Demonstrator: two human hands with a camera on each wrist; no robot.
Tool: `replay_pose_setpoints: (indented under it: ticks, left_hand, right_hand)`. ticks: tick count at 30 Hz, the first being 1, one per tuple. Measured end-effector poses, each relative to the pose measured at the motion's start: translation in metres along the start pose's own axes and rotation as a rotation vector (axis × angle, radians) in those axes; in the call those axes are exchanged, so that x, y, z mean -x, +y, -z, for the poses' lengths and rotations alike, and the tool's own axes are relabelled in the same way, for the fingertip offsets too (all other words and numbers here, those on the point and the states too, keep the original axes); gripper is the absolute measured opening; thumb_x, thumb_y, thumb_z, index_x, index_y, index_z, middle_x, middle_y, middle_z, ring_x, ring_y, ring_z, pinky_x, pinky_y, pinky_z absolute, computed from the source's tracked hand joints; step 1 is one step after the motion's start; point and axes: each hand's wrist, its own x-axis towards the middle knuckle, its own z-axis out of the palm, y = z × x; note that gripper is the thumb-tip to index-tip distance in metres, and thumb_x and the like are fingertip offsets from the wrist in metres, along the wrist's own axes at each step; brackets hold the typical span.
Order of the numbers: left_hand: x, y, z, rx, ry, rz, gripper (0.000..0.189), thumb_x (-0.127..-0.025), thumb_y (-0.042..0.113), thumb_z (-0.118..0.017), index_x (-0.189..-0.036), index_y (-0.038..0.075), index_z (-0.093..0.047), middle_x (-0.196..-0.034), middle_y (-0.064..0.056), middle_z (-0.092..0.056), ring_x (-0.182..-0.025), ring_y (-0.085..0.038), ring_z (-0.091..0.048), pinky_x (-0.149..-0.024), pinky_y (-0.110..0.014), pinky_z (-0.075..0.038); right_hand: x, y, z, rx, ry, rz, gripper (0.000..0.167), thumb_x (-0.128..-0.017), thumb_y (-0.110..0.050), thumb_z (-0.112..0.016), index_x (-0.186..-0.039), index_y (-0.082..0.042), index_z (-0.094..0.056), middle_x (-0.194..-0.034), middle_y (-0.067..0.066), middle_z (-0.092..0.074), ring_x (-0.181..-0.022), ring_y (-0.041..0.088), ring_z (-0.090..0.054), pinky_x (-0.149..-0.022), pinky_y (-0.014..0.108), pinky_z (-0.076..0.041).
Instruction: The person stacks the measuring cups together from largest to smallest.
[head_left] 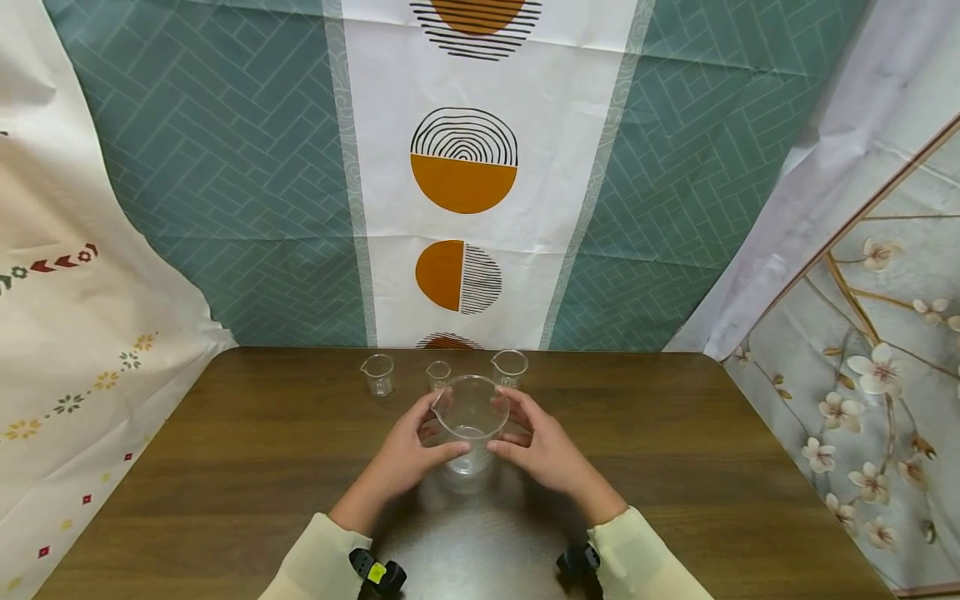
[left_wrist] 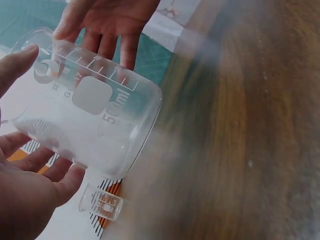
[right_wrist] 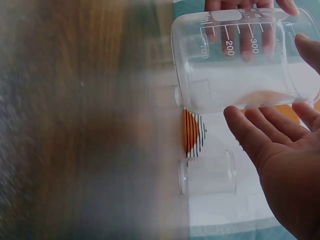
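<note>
A large clear glass beaker (head_left: pixel 471 421), marked 500ml, is held upright between both hands near the middle of the table. My left hand (head_left: pixel 411 450) grips its left side, thumb in front and fingers curving behind. From the right side my right hand (head_left: pixel 546 447) grips it the same way. The spout points left. In the left wrist view, the beaker's printed scale (left_wrist: pixel 95 67) faces the camera, and the glass looks see-through with no contents I can make out. Whether its base touches the table I cannot tell.
Behind the big beaker, three smaller glass beakers stand near the table's back edge: one at left (head_left: pixel 380 375), a tiny one in the middle (head_left: pixel 438 372), one at right (head_left: pixel 511 364), partly hidden. A patterned cloth (head_left: pixel 300 167) hangs behind the brown wooden table (head_left: pixel 225 467).
</note>
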Motion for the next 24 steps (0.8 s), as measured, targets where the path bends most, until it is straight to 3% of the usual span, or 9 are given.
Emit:
replay_pose_setpoints:
  ticks: [5,9,18,24]
  left_hand:
    - [0.007,-0.002,0.003,0.016,0.008,0.019,0.077,-0.078,0.019,-0.081,-0.143,0.011,-0.041,-0.146,-0.016,-0.047,-0.133,-0.037,-0.045,-0.106,-0.050,-0.041]
    - [0.011,-0.003,0.006,0.020,0.011,0.017,0.075,-0.078,0.019,-0.082,-0.142,0.012,-0.043,-0.145,-0.015,-0.048,-0.133,-0.035,-0.046,-0.105,-0.050,-0.041]
    - [0.025,-0.007,0.013,-0.001,0.011,-0.014,0.076,-0.077,0.019,-0.083,-0.141,0.009,-0.043,-0.142,-0.017,-0.050,-0.128,-0.033,-0.050,-0.098,-0.029,-0.048]
    - [0.030,-0.010,0.017,-0.004,0.022,-0.010,0.076,-0.075,0.018,-0.084,-0.140,0.014,-0.045,-0.138,-0.015,-0.053,-0.126,-0.031,-0.052,-0.097,-0.029,-0.048]
  right_hand:
    - [0.002,-0.002,-0.007,-0.015,-0.011,-0.026,0.073,-0.085,-0.019,-0.075,-0.146,-0.021,-0.035,-0.147,0.015,-0.046,-0.136,0.036,-0.043,-0.097,0.041,-0.049]
    - [0.003,-0.003,-0.011,-0.008,-0.019,-0.024,0.072,-0.084,-0.018,-0.075,-0.145,-0.019,-0.036,-0.145,0.017,-0.048,-0.135,0.035,-0.045,-0.096,0.038,-0.050]
    - [0.008,-0.004,-0.023,-0.013,-0.040,-0.003,0.071,-0.085,-0.016,-0.075,-0.144,-0.014,-0.036,-0.144,0.016,-0.048,-0.134,0.032,-0.047,-0.095,0.043,-0.050]
    - [0.009,-0.004,-0.029,-0.044,-0.046,0.012,0.072,-0.084,-0.014,-0.075,-0.144,-0.011,-0.036,-0.143,0.019,-0.048,-0.133,0.034,-0.047,-0.095,0.043,-0.051]
